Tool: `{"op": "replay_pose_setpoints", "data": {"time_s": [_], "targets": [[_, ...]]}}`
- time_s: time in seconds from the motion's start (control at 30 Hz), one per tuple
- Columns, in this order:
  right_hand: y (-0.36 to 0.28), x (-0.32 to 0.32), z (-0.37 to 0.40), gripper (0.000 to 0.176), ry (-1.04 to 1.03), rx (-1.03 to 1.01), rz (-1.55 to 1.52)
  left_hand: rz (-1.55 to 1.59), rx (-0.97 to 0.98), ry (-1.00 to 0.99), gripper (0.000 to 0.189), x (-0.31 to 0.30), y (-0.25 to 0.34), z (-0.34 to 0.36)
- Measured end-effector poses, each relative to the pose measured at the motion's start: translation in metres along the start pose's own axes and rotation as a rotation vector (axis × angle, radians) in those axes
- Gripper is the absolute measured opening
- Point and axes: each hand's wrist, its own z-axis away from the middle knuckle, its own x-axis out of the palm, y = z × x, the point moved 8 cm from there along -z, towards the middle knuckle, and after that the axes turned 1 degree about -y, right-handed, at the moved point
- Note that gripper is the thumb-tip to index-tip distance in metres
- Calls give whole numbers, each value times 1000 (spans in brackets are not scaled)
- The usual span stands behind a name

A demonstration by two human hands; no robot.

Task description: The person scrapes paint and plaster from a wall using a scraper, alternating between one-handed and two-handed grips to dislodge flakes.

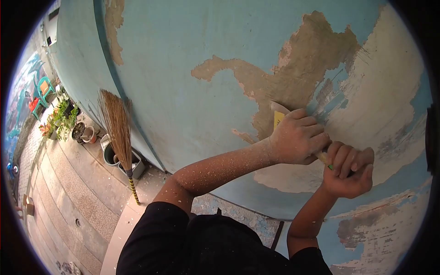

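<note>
Both my hands are closed on one scraper [278, 108], whose pale blade lies against the peeling blue wall [197, 123]. My left hand [300, 137], dusted with paint flakes, wraps round it nearer the blade. Farther down the handle [324, 158], my right hand [349, 167] grips the end. A yellow label [278, 119] shows on the scraper beside my left knuckles. Bare grey-brown plaster [321, 43] is exposed around and above the blade. Much of the handle is hidden by my fingers.
A stick broom [118, 130] leans bristles-up against the wall at left, by a grey bucket [110, 155]. Potted plants [62, 117] and a green chair [46, 87] stand farther off. Paint flakes lie on a pale ledge [120, 229] beside the paved floor [68, 183].
</note>
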Motion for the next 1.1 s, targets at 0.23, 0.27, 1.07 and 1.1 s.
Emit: {"op": "replay_pose_setpoints", "data": {"time_s": [0.23, 0.27, 1.07, 1.1], "targets": [[57, 69, -30, 33, -168, 132, 358, -183, -122, 136, 25, -61, -49, 32], [43, 81, -42, 35, -187, 82, 433, -166, -113, 190, 24, -73, -47, 17], [20, 139, -108, 27, -453, 104, 308, -66, -47, 427, 30, -107, -60, -39], [17, 145, -105, 27, -496, 55, 292, -69, -50, 433, 30, -104, -60, -32]]}}
